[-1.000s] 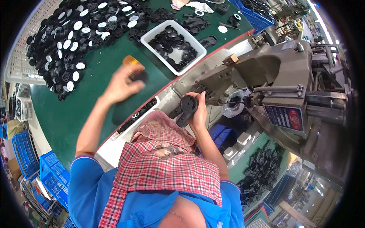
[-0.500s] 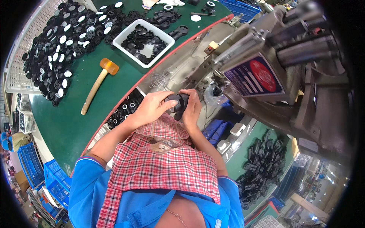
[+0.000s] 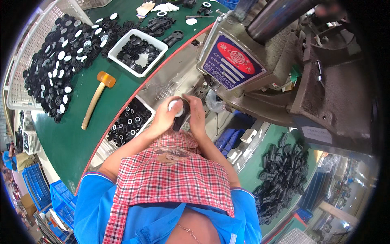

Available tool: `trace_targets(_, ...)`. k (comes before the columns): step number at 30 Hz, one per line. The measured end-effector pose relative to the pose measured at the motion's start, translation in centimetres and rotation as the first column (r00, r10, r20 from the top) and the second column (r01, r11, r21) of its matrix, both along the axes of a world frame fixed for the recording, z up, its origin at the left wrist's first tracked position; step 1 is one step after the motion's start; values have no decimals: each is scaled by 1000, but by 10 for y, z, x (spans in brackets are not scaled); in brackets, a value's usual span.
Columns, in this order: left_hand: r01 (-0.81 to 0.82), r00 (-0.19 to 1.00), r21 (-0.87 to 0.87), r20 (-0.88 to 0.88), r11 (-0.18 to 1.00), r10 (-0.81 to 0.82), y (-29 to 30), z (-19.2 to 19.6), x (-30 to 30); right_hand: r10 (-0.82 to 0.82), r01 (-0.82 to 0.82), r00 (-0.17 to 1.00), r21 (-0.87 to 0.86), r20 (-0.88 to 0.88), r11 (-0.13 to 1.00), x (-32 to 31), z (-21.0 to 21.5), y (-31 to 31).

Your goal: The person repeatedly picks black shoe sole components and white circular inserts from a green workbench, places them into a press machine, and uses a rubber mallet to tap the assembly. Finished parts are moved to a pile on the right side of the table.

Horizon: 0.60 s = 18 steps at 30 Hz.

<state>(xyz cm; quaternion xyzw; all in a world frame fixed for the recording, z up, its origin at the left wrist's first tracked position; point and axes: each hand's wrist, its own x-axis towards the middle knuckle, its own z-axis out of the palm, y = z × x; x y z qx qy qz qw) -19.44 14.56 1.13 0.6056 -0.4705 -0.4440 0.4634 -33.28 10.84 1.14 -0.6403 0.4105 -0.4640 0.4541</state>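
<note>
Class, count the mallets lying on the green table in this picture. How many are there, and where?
1: the mallet lies on the green table, between the white tray and the parts pile.

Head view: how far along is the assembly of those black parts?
Done, it seems: black parts with white discs lie spread on the green table. In hand: left hand and right hand hold one black part with a white disc. Left: many black parts in the white tray.
</note>
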Motion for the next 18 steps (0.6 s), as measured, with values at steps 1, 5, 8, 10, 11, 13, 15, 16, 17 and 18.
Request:
trace_targets(1,-40,998,-4,-40,999,39,-7,1,1,22,-14,999,163,-44,987,-6,1,0)
trace_targets(5,141,989,-191,-11,971,-146,-40,0,-1,-11,-65,980,373,200,926,-23,1,-11)
trace_targets(8,233,967,-172,-66,957,-247,-73,-8,-3,-191,83,943,362,274,928,-27,1,-25)
trace_targets(10,256,964,-166,-23,952,-263,-87,3,-15,-175,59,958,439,228,896,-44,-11,-37)
trace_targets(11,272,962,-173,52,947,-267,-93,1,-16,-257,203,957,324,132,924,-42,-15,-38)
trace_targets(13,300,944,-185,201,936,-263,-102,-4,-18,-295,181,932,438,209,881,-42,-20,-43)
trace_targets(15,361,919,-38,187,932,-348,-109,-2,-20,-334,182,915,509,225,841,-41,-23,-44)
trace_targets(16,388,905,36,176,921,-388,-110,-1,-21,-338,176,914,531,225,829,-41,-30,-43)
trace_targets(17,301,934,-41,215,953,-285,-110,-22,-24,-344,173,912,550,225,817,-42,-40,-42)
trace_targets(18,296,948,14,117,955,-296,-109,-25,-22,-342,163,912,566,225,808,-39,-38,-45)
